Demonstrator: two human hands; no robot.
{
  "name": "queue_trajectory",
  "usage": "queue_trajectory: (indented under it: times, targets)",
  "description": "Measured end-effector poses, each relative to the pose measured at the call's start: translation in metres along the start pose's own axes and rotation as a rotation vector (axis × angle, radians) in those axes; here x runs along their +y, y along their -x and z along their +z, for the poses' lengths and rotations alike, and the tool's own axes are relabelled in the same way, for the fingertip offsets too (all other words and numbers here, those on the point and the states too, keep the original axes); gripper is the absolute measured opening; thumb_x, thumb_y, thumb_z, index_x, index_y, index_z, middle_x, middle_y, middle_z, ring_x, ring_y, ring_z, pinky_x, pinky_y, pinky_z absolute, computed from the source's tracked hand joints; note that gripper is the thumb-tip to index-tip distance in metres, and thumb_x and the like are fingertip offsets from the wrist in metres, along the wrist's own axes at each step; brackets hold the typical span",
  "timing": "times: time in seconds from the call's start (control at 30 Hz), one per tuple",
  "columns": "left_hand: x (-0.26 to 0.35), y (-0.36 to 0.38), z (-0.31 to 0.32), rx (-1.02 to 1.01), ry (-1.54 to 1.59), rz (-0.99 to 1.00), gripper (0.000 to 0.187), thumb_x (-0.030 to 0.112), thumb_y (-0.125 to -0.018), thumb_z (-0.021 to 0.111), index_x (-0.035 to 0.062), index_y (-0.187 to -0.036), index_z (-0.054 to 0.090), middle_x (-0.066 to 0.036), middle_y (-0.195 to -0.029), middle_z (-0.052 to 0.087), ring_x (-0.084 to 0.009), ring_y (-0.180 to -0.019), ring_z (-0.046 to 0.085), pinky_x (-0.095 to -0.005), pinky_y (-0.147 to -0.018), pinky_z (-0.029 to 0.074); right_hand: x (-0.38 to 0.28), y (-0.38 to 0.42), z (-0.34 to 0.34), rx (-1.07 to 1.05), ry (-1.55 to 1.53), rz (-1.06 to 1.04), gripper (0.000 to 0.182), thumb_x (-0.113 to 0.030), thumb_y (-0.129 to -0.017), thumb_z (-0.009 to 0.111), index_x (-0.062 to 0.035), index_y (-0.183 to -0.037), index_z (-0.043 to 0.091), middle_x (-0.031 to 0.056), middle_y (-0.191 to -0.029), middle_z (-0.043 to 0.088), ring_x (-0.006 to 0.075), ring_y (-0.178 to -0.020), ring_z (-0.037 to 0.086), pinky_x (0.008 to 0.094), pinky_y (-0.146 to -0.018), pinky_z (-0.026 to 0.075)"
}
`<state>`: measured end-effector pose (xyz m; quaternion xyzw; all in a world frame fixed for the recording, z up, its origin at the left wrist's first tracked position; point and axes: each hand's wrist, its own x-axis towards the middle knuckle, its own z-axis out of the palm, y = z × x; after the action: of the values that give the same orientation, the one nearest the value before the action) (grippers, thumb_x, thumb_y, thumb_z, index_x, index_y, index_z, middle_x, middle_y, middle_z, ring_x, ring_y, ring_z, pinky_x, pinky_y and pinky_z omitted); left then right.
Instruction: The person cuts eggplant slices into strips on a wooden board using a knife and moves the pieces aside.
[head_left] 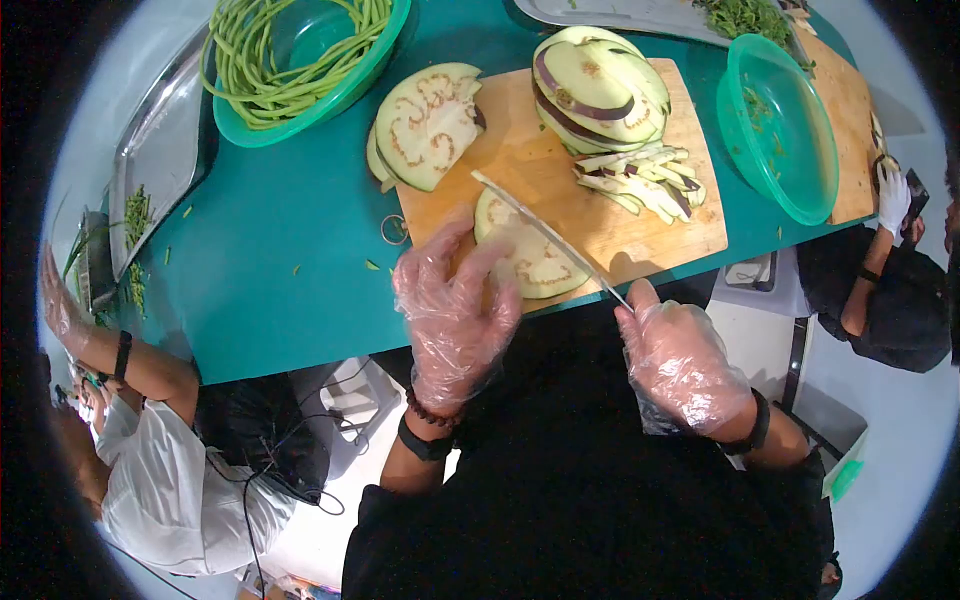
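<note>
My right hand (pixel 685 362), in a clear plastic glove, is closed round a knife (pixel 550 232). The blade slants up and left across an eggplant slice (pixel 535 262) on the wooden cutting board (pixel 700 235). My left hand (pixel 460 310), gloved too, reaches over the slice's left part with its fingers apart; whether the fingertips press on it is hard to tell. Cut eggplant strips (pixel 645 182) lie at the board's right, below a stack of round slices (pixel 600 88). More large slices (pixel 428 125) overlap the board's upper left edge.
Green beans (pixel 300 75) fill a green bowl (pixel 375 85) at the upper left, near a metal tray (pixel 165 150). Another green bowl (pixel 780 130) stands right of the board. Co-workers are at both sides, one gloved hand (pixel 893 197) at far right.
</note>
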<state>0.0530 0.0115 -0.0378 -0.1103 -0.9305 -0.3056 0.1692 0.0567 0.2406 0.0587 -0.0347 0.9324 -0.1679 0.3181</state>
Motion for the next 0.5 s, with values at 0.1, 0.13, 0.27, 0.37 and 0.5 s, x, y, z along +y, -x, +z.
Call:
queue_trajectory:
  times: [0.1, 0.13, 0.27, 0.37, 0.5]
  targets:
    - [-0.0009, 0.0, -0.0002, -0.007, 0.021, -0.01, 0.041, 0.015, -0.077, 0.077, 0.0166, -0.117, 0.069, -0.013, -0.137, 0.06, -0.033, -0.118, 0.056, -0.0496, -0.101, 0.041, -0.0038, -0.0001, -0.0025, -0.03, 0.026, 0.033, 0.026, -0.026, -0.109, 0.05, -0.0001, -0.11, 0.05, 0.0282, -0.073, 0.066, 0.0508, -0.076, 0.067, 0.0601, -0.069, 0.052]
    - [-0.0009, 0.0, -0.0004, -0.009, 0.016, -0.012, 0.041, 0.015, -0.077, 0.077, 0.0167, -0.117, 0.069, -0.013, -0.137, 0.06, -0.0331, -0.118, 0.056, -0.0497, -0.101, 0.041, -0.0052, -0.0003, -0.0031, -0.035, 0.032, 0.038, 0.026, -0.026, -0.109, 0.05, -0.0001, -0.11, 0.05, 0.0281, -0.073, 0.066, 0.0507, -0.076, 0.067, 0.0601, -0.07, 0.052]
    - [0.0009, -0.0004, 0.0, -0.008, 0.013, -0.017, 0.041, 0.015, -0.077, 0.078, 0.0169, -0.117, 0.07, -0.013, -0.138, 0.06, -0.0338, -0.117, 0.056, -0.0499, -0.101, 0.041, -0.0082, -0.0015, -0.0038, -0.037, 0.05, 0.057, 0.027, -0.027, -0.109, 0.05, 0.0005, -0.111, 0.051, 0.0278, -0.073, 0.067, 0.0502, -0.075, 0.067, 0.0598, -0.07, 0.052]
    - [0.0013, -0.0013, 0.0, -0.009, 0.016, -0.018, 0.041, 0.014, -0.077, 0.078, 0.0172, -0.118, 0.07, -0.012, -0.139, 0.06, -0.0342, -0.116, 0.056, -0.0499, -0.101, 0.04, -0.0062, -0.0022, -0.0022, -0.027, 0.06, 0.04, 0.028, -0.027, -0.109, 0.049, 0.0009, -0.111, 0.051, 0.0277, -0.072, 0.067, 0.0501, -0.075, 0.067, 0.0596, -0.07, 0.053]
    - [-0.0007, -0.0026, 0.0, -0.011, 0.021, -0.002, 0.042, 0.013, -0.077, 0.077, 0.0182, -0.118, 0.069, -0.012, -0.14, 0.06, -0.0337, -0.115, 0.056, -0.0501, -0.102, 0.04, -0.0087, -0.0029, -0.0046, -0.048, 0.066, 0.048, 0.028, -0.027, -0.109, 0.049, 0.0006, -0.112, 0.052, 0.0273, -0.072, 0.067, 0.05, -0.074, 0.067, 0.0595, -0.069, 0.053]
